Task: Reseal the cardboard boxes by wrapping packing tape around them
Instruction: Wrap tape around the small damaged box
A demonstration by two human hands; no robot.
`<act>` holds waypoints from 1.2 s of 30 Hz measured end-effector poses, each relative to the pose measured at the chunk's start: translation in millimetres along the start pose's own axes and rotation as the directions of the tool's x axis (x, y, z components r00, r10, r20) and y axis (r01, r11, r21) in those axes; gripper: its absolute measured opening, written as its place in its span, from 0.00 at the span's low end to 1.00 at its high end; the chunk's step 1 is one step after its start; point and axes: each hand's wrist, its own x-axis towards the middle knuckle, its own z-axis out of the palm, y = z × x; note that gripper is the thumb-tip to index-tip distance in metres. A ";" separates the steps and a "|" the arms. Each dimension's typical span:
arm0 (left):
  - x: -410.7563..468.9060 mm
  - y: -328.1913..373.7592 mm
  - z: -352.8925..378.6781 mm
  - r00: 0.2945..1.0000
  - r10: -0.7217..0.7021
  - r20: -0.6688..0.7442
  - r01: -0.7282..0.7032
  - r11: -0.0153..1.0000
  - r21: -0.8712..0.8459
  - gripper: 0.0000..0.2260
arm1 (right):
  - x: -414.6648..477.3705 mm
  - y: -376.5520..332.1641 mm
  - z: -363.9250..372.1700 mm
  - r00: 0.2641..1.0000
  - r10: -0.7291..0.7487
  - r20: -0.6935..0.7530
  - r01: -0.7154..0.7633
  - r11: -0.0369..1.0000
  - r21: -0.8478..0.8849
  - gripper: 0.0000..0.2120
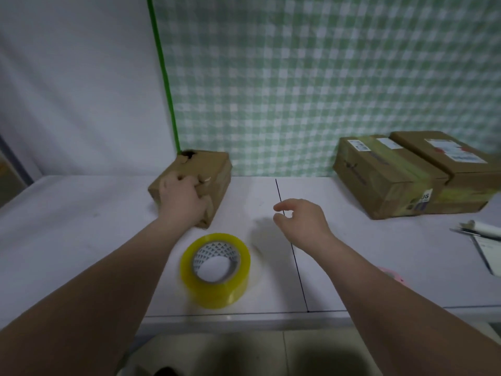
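At rear-left of desk: small cardboard box, brown, creased, top corner torn. Left grip clamped over its near end. Right grip loosely curled, holding nothing. Yellowish tape roll lies flat nearby. Desk white; green-checked cloth behind.

tape roll before box, boxes right

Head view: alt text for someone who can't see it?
Left hand grips a small torn box on the white table; right hand hovers empty beside it. A yellow tape roll lies near the front edge, two larger taped boxes far right.
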 end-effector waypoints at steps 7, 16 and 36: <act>-55.7 83.6 6.6 0.944 0.328 0.035 -0.321 0.938 -0.133 0.21 | -19.8 18.9 -29.8 0.971 0.071 -0.230 -0.002 0.959 0.283 0.17; -129.6 137.9 36.4 0.847 0.480 0.228 -0.463 0.877 -0.127 0.20 | -61.3 66.8 -50.8 0.949 0.156 -0.273 -0.023 0.899 0.437 0.11; -125.8 124.3 25.5 0.704 0.558 0.439 -0.366 0.815 -0.449 0.06 | -85.5 93.1 -42.3 0.994 0.089 -0.068 -0.015 0.705 0.709 0.06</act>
